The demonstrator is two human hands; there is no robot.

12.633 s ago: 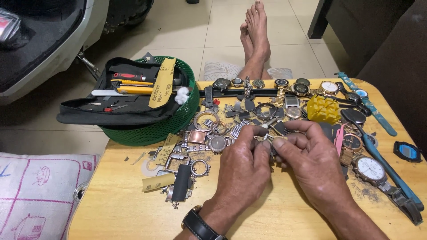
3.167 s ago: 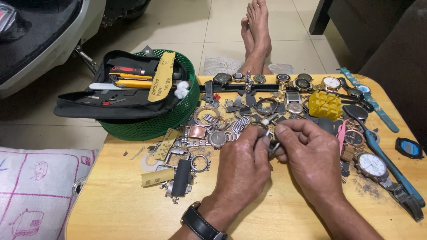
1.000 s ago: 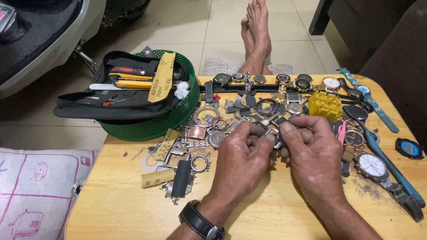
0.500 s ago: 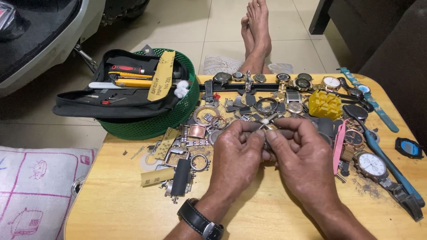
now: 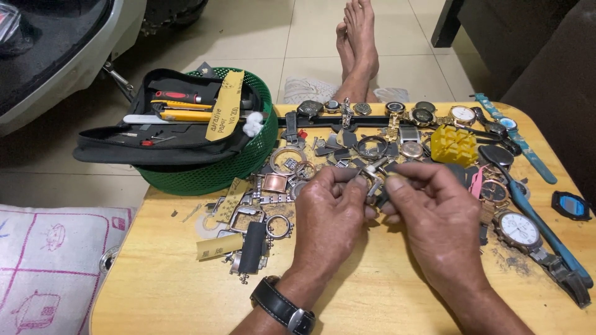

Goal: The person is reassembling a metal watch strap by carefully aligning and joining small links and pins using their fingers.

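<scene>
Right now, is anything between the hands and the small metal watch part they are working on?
Nothing visible. The left hand and the right hand both pinch the small metal watch part directly, above the wooden table.

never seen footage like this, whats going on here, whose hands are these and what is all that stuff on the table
There is no machine here. The one picture comes from a camera worn on a person's head, looking down at their own two bare hands. The bare feet at the top are probably the same person's, stretched out under the low table.

The left hand, with a black wristwatch on its wrist, and the right hand meet at the fingertips and together pinch a small metal watch part; it is too small to tell more.

On the wooden table lie many watches, loose watch cases and metal strap pieces, plus a yellow block. At the left corner stands a green basket with a black tool pouch laid across it, holding small tools.
</scene>
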